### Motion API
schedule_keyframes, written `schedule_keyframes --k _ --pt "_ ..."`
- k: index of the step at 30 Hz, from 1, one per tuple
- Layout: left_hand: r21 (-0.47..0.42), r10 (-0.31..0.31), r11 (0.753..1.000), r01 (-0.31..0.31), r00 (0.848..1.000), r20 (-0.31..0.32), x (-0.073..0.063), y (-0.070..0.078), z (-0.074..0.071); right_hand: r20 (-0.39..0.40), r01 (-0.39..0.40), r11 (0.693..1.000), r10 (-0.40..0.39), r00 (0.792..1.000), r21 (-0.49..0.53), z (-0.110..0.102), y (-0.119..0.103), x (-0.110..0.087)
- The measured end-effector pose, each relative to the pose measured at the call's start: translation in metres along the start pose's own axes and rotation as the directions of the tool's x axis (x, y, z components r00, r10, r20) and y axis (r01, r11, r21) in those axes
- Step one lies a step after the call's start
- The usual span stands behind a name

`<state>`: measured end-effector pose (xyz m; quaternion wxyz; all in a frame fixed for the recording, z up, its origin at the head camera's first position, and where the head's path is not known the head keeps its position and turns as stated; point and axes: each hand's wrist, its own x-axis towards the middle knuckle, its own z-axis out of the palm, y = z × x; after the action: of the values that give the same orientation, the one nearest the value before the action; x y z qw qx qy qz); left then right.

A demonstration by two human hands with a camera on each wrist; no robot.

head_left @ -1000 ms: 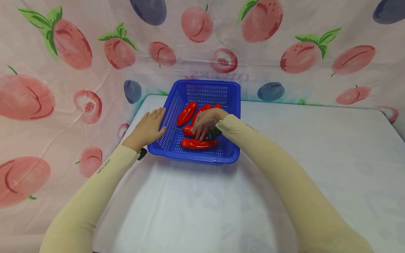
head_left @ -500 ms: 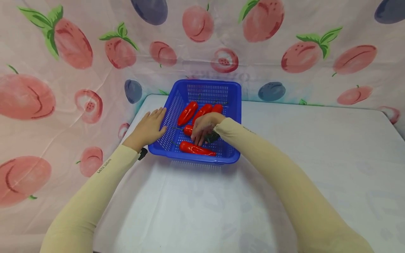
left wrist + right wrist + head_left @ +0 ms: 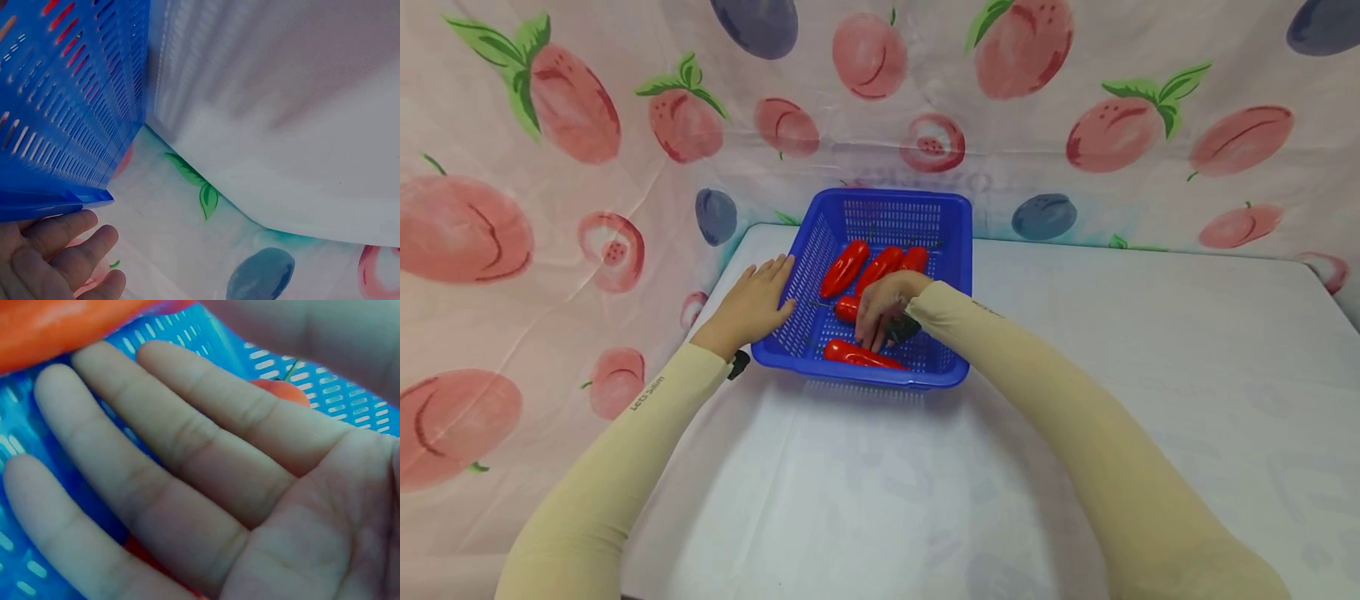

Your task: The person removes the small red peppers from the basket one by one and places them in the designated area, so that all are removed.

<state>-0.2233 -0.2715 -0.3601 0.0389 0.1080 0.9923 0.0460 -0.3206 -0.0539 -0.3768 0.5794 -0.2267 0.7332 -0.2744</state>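
A blue perforated plastic basket point(image 3: 850, 372) holds several glossy red chili peppers. My left hand point(image 3: 747, 304) rests on the basket's left rim with fingers extended; the left wrist view shows fingers point(image 3: 69, 240) just beneath that rim. My right hand point(image 3: 883, 305) reaches down inside the basket, palm toward the front. Its fingers are nearly straight in the right wrist view, fingertips point(image 3: 56, 384) close to a red pepper. That front pepper point(image 3: 857, 353) lies against the front wall. Another pepper point(image 3: 847, 309) is partly hidden behind the right hand.
More peppers point(image 3: 845, 268) lie toward the back of the basket. The basket stands on a white-covered table point(image 3: 850, 483), near a fruit-print cloth point(image 3: 1015, 158) hanging behind and at left. Dark devices point(image 3: 902, 327) are worn at both wrists.
The right hand has moved slightly toward the front of the basket. The front pepper has shifted forward to the front wall and tilted. The left hand has stayed still.
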Motion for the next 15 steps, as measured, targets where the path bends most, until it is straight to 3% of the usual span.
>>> schedule_keyframes --k 15 --pt "-0.001 -0.004 1.0 0.004 1.0 0.003 -0.0001 0.0008 -0.0007 0.047 0.017 0.999 -0.02 0.999 0.048 0.0087 0.0031 0.0073"
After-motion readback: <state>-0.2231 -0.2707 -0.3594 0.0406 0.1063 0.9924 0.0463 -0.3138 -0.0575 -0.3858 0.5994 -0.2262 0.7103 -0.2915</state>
